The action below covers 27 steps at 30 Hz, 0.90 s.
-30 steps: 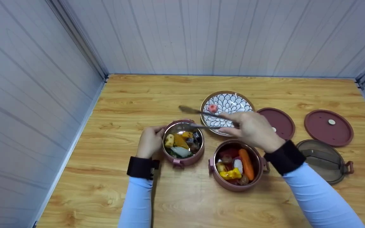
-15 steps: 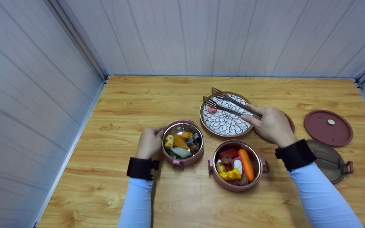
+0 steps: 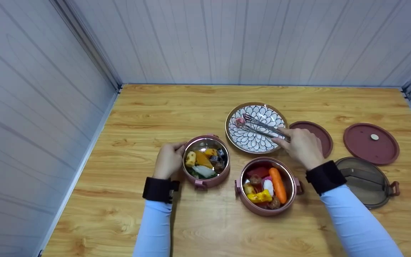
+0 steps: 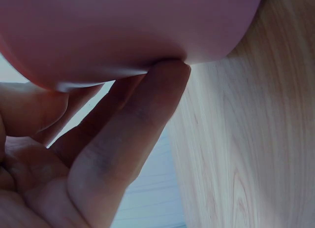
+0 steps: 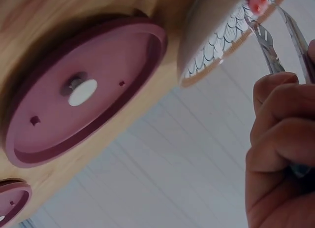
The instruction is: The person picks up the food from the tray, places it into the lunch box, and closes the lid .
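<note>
My left hand (image 3: 168, 160) holds the left side of a round pink lunch box container (image 3: 202, 182). Fingertips press its wall (image 4: 123, 31) in the left wrist view. Inside lie yellow, orange, white and dark food pieces. My right hand (image 3: 302, 144) grips metal tongs (image 3: 262, 125) over a patterned plate (image 3: 257, 142). The tongs' arms stand apart, one tip by a small pink food piece (image 5: 257, 4) on the plate. Whether both tips touch it I cannot tell. Nearer me stands a second pink container (image 3: 268, 211) with a carrot (image 3: 278, 185), a yellow corn piece (image 3: 259, 196) and meatballs.
Two dark pink lids (image 3: 371, 144) lie on the right of the wooden table (image 3: 205, 228), one partly behind my right hand. A smoky clear lid (image 3: 364, 184) with a handle lies nearer. Panelled walls (image 3: 227, 43) stand at the back and sides.
My right hand has carried the tongs from above the left container back over the plate, then lowered them to the pink piece. My left hand stays at the container.
</note>
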Motion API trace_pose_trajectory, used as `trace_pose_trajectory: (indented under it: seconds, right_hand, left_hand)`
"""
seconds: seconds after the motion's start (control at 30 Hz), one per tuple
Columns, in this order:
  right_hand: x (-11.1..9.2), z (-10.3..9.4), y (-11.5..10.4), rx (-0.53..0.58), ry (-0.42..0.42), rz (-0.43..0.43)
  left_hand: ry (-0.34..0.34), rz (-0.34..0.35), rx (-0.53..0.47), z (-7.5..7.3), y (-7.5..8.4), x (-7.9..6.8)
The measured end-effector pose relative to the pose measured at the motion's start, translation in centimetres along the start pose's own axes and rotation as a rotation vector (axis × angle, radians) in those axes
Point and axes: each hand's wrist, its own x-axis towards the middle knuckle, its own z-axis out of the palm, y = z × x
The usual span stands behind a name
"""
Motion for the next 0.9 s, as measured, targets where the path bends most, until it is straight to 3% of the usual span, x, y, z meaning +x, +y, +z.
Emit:
trace_pose_trajectory:
  seconds: [0.33,0.63,0.77,0.9]
  right_hand:
    - [-0.1,0.4,0.1,-0.029,0.020,-0.021]
    - [-1.1,-0.3,0.0,0.019,0.041,-0.012]
    - [-1.9,-0.9,-0.6,0.058,0.069,-0.058]
    - [-2.7,-1.2,-1.7,0.085,0.130,-0.166]
  left_hand:
    - [0.003,-0.015,-0.018,0.1,0.1,0.1]
    - [0.002,-0.022,-0.015,0.0,0.1,0.1]
    - [0.009,-0.016,-0.009,0.0,0.1,0.0]
    - [0.017,0.001,-0.005,0.0,0.0,0.0]
